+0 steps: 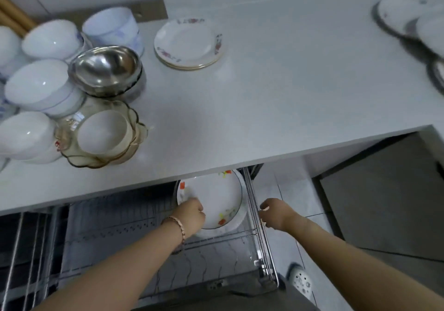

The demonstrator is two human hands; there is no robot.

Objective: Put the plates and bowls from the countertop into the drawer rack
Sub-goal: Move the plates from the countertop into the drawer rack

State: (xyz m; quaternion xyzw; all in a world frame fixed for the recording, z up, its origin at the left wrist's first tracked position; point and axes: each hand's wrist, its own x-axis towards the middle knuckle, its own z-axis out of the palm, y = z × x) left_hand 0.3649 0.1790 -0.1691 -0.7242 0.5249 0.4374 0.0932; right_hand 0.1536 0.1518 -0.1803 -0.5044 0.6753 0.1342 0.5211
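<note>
Many bowls (38, 87) crowd white countertop (276, 94); left hand (192, 213) grips racked plate (216, 195); right hand (276, 214): cannot tell

A home kitchen: white countertop (288, 89) crowded with bowls (45, 39), wire drawer rack (216, 245) beneath.

We find the white stone tabletop (288, 82) open across its middle and front right. Its left end is crowded by white ceramic bowls (38, 87), a steel bowl (105, 68) and an amber scalloped glass dish (72, 157). A stack of flower-rimmed white plates (189, 44) stands behind the middle. Below, the tabletop's edge overhangs the rear of the wire drawer rack (216, 245). There white plates with orange flowers (216, 197) fill the right rear corner against the chrome side rail (254, 202). The rack's left rows stand free.
</note>
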